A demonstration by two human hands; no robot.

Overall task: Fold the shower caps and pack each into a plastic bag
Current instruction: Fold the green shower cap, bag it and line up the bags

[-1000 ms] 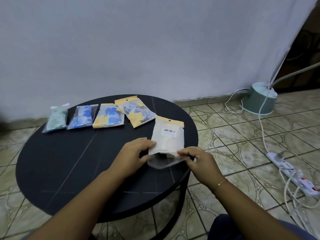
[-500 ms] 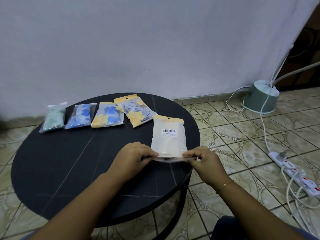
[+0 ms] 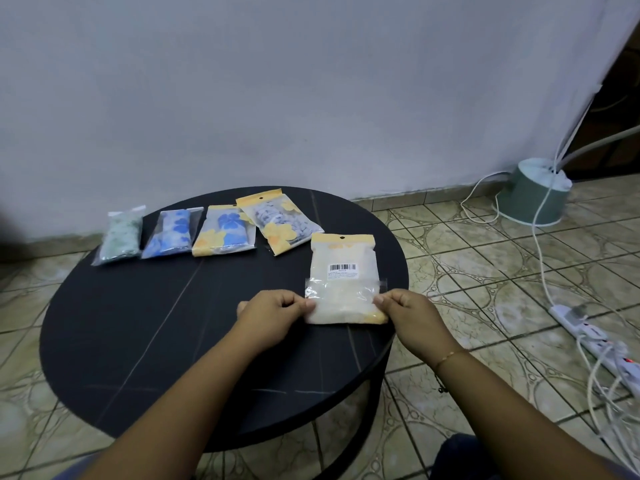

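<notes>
On the round black table (image 3: 138,323), close to its near right edge, lies the pale plastic bag (image 3: 343,265) w/ a yellow strip at its far end & a barcode sticker. Its clear flap (image 3: 344,289) is folded over the near half. Something pale is packed inside — can't tell the print.

L hand (image 3: 273,315) pinches the bag's left edge, thumb & fingers curled tight on it. R hand (image 3: 407,311) pinches the right edge the same way, a thin gold bracelet (image 3: 448,356) on its wrist. Both hands sit at the bag's near end, one on each side, w/ the bag flat between them.

Farther off & to the left of the grip — four packed bags in a row: green one (image 3: 121,237), blue one (image 3: 171,233), yellow-blue one (image 3: 225,232), yellow-grey one (image 3: 278,223).

Off to the right of the R hand, on the tiled floor (image 3: 467,271): a power strip (image 3: 588,337) w/ white cords, & a green round base (image 3: 535,194) by the wall.
</notes>
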